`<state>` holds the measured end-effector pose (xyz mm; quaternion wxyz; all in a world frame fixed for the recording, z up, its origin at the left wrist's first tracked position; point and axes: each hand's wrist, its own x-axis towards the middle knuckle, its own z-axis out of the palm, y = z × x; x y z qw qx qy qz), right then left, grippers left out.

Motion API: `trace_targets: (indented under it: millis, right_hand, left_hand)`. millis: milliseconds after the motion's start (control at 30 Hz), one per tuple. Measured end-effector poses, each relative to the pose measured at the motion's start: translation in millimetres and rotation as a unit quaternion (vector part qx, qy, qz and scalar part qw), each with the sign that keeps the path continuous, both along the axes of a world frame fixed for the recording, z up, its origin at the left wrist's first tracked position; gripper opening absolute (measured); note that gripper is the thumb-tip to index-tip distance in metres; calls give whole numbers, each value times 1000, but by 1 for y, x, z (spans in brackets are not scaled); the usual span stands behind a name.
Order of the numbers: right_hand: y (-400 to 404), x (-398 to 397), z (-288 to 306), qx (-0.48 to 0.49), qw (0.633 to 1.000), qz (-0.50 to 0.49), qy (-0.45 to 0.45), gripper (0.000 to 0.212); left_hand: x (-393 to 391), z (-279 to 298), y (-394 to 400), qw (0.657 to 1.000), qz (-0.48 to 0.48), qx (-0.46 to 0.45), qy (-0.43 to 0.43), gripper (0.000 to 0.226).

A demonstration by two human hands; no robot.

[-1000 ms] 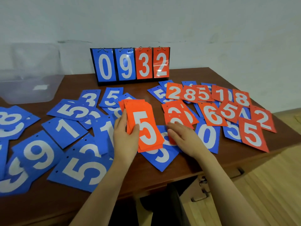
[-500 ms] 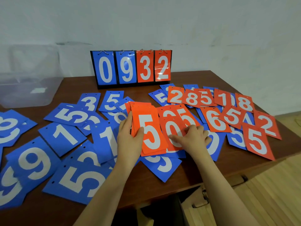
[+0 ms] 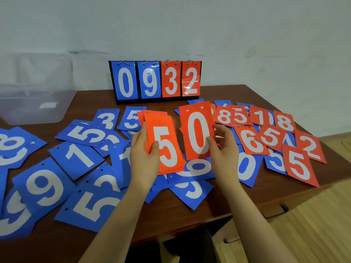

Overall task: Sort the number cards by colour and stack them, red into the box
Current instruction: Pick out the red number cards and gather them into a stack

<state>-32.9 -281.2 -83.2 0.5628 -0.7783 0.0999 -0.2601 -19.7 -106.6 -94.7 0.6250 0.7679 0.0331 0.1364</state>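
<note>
Head camera looks down on a brown wooden counter (image 3: 237,204) strewn with number cards. The left hand (image 3: 145,158) grips a stack of red cards (image 3: 163,141) whose top card shows a white 5; the thumb lies across the stack's face and the fingers (image 3: 141,132) curl round its left edge. The stack is raised slightly above the loose cards beneath it. Just to its right, the right hand (image 3: 225,149) pinches a single red 0 card (image 3: 197,130) by its right edge, holding it upright and lifted clear of the counter, close beside the stack but not on it.

Loose blue cards (image 3: 76,160) cover the left half of the counter, overlapping one another, with more under and below the hands. Loose red cards (image 3: 269,133) lie in an overlapping spread on the right half, several resting on blue ones. At the back of the counter stands a flip scoreboard (image 3: 154,81) reading 0 9 in blue and 3 2 in red, hung on metal rings. A clear plastic box (image 3: 32,99) sits at the far left corner, well apart from both hands; a small pale patch shows through its wall, too dim to identify. Behind is a pale wall (image 3: 190,25), and wood flooring (image 3: 313,224) shows at lower right.
</note>
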Motion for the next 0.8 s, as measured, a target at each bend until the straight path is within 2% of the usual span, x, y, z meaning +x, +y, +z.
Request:
trace_targets:
  millis: [200, 333, 400, 467, 567, 700, 800]
  right_hand:
    - [37, 1, -3, -65, 996, 58, -21, 27]
    - [42, 8, -11, -93, 993, 73, -4, 23]
    - [27, 16, -17, -123, 990, 50, 41, 26]
    - [5, 28, -24, -162, 979, -10, 127, 39]
    - [-17, 41, -28, -243, 935, -61, 251, 62]
    - [-23, 55, -29, -302, 896, -52, 323, 77]
    - [-21, 64, -27, -302, 886, -52, 348, 83]
  left_hand:
    - [-5, 5, -4, 999, -33, -30, -13, 54]
    - [-2, 6, -9, 999, -34, -41, -6, 64]
    - [2, 3, -7, 998, -26, -54, 0, 66]
    - [7, 0, -6, 998, -17, -55, 8, 66]
    - [13, -1, -7, 999, -9, -37, 16, 64]
    - [17, -3, -9, 999, -10, -27, 21, 63]
    - [21, -2, -10, 999, -15, -20, 22, 62]
